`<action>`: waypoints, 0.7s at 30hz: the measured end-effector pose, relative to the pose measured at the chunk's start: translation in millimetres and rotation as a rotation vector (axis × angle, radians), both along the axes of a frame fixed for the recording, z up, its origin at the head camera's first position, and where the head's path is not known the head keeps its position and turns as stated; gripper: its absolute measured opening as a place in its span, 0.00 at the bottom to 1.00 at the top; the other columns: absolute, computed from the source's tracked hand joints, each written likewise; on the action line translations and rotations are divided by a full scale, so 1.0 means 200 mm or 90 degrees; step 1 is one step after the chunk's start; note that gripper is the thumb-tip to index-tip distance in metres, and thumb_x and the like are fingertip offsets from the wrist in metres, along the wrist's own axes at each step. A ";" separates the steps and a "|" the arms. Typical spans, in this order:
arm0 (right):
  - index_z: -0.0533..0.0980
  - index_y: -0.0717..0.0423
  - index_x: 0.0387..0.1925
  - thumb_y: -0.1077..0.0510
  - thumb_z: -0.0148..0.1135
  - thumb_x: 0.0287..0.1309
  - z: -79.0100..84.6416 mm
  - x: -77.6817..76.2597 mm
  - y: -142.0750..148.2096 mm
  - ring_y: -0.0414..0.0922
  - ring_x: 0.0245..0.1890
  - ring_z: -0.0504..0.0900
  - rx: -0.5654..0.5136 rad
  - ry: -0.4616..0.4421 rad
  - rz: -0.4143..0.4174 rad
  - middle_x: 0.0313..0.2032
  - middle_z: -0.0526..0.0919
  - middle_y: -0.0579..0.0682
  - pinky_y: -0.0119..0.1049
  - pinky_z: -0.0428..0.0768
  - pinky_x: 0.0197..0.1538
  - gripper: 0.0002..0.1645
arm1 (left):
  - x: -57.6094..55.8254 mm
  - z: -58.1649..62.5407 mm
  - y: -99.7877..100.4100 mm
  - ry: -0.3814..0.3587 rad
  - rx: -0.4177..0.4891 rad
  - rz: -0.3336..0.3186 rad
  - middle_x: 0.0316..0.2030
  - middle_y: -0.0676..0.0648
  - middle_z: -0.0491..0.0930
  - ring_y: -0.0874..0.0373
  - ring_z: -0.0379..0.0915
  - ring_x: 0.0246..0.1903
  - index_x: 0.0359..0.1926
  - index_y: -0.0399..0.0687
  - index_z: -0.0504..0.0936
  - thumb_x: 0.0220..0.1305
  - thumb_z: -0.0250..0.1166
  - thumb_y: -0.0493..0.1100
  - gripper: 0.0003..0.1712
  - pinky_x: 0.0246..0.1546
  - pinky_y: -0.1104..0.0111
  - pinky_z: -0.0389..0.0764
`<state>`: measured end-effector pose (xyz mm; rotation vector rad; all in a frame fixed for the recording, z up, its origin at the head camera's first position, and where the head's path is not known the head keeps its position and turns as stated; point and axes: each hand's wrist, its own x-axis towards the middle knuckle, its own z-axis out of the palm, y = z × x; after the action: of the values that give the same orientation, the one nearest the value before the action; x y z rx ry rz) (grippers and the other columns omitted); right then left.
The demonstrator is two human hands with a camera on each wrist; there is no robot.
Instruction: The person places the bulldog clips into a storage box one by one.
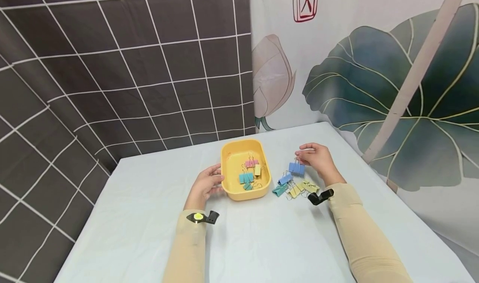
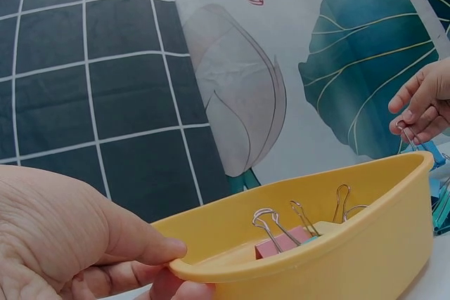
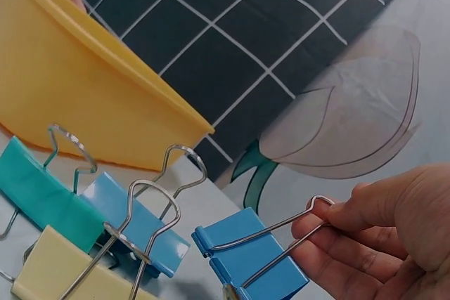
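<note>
My left hand point(image 1: 205, 182) pinches the left rim of a yellow plastic tray point(image 1: 227, 150), thumb over the edge in the left wrist view. Inside the tray lie a pink binder clip point(image 1: 251, 163), a yellow binder clip point(image 1: 257, 170) and teal binder clips point(image 1: 245, 178). To the right of the tray, my right hand point(image 1: 317, 160) pinches the wire handle of a blue binder clip point(image 3: 256, 251) between thumb and fingers. Its blue body hangs from the handle, beside the pile. Another blue binder clip point(image 1: 285, 178) lies just left of it.
Next to the tray's right side lie a teal binder clip point(image 1: 280, 190) and yellow binder clips point(image 1: 309, 186), bunched together. They rest on a table with a white cloth point(image 1: 254, 241). A dark gridded curtain point(image 1: 168, 67) and a lotus-printed cloth point(image 1: 277, 104) stand behind the table.
</note>
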<state>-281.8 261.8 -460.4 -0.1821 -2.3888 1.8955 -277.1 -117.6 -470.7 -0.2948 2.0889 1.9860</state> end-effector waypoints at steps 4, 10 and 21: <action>0.71 0.69 0.59 0.67 0.59 0.67 0.00 0.00 -0.01 0.38 0.37 0.87 -0.008 0.000 -0.007 0.54 0.82 0.68 0.31 0.86 0.43 0.21 | 0.00 0.00 0.00 0.001 0.002 -0.001 0.57 0.39 0.74 0.48 0.80 0.46 0.71 0.48 0.71 0.65 0.63 0.29 0.34 0.34 0.65 0.88; 0.70 0.70 0.60 0.68 0.61 0.66 0.01 -0.02 -0.02 0.36 0.36 0.87 -0.033 -0.003 -0.014 0.52 0.83 0.65 0.32 0.87 0.43 0.22 | 0.00 0.00 0.00 0.001 0.005 -0.002 0.56 0.39 0.74 0.48 0.79 0.46 0.72 0.47 0.70 0.65 0.63 0.29 0.34 0.34 0.65 0.87; 0.68 0.69 0.61 0.69 0.63 0.65 0.02 -0.03 -0.06 0.37 0.35 0.87 -0.066 0.028 -0.016 0.53 0.83 0.67 0.34 0.87 0.43 0.26 | 0.00 0.00 0.00 0.000 0.002 -0.002 0.56 0.39 0.73 0.49 0.79 0.45 0.72 0.48 0.71 0.66 0.63 0.29 0.34 0.32 0.66 0.87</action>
<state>-288.0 249.9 -456.4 -0.1744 -2.2517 1.9908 -277.6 -116.8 -470.3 -0.2907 2.0848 1.9874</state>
